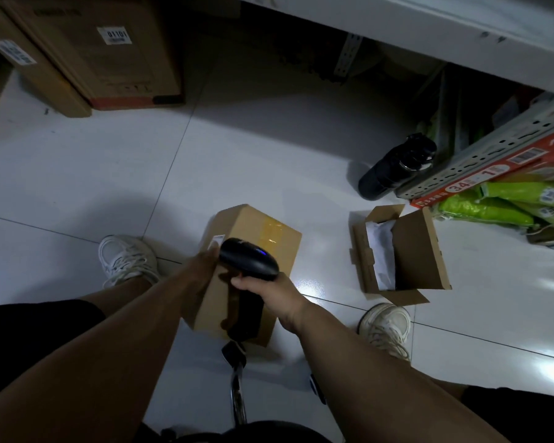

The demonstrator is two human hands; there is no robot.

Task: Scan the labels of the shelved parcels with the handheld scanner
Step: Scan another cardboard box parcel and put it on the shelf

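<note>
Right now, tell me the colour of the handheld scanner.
Black, with a small blue light on top of its head; the handheld scanner shows in the head view, gripped by the right hand.

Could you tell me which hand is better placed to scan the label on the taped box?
The right hand: it already grips the scanner, whose head sits beside the white label. The left hand steadies the taped box.

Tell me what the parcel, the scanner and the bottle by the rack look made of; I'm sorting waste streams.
Parcel: brown corrugated cardboard by its look, matte, sealed with glossy clear tape.
Scanner: black plastic, probably, smooth with a slight sheen and a small blue light.
Bottle: dark and glossy; metal or hard plastic, I cannot tell which.
</note>
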